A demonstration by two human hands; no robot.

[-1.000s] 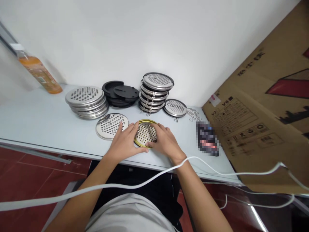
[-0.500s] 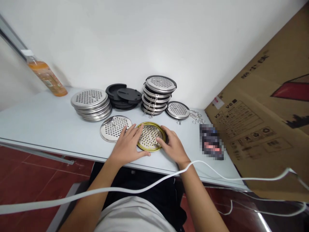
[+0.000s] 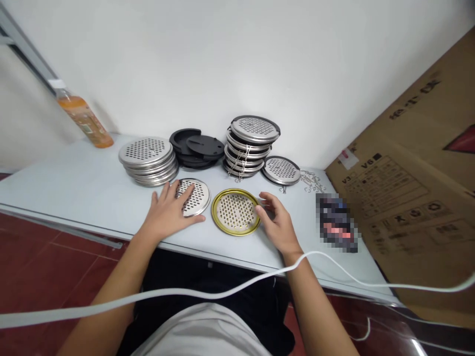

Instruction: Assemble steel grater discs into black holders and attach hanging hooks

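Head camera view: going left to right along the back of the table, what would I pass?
Orange drink bottle → stack of perforated steel discs → black discs → taller stack of black-rimmed discs → single rimmed disc → wire clips → cardboard box.

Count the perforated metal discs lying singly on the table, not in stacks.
3: a silver perforated disc under the left hand, a gold-rimmed perforated disc beside the right hand, and a dark-rimmed perforated disc behind.

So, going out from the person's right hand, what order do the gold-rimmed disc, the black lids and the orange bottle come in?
From the right hand, in the head view:
1. Gold-rimmed disc, right beside the fingertips, to their left.
2. Black lids, stacked farther back by the wall, left of the hand.
3. Orange bottle, at the table's far left corner.
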